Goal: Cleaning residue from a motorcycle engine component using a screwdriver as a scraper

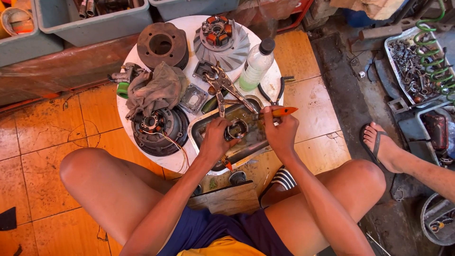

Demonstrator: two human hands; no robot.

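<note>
We see a round white tabletop [272, 80] bearing a rectangular metal tray [208, 124]. Over it our left hand [215, 140] grips a small dark ring-shaped part [237, 129], while our right hand [280, 130] pinches an orange-handled tool [279, 112] beside it.

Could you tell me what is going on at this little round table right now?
A seated person bends over a metal tray on a round white table. The left hand steadies a small ring-shaped part in the tray, while the right hand holds an orange-handled tool to it. Pliers, a rag, a bottle and engine parts lie around.
</note>
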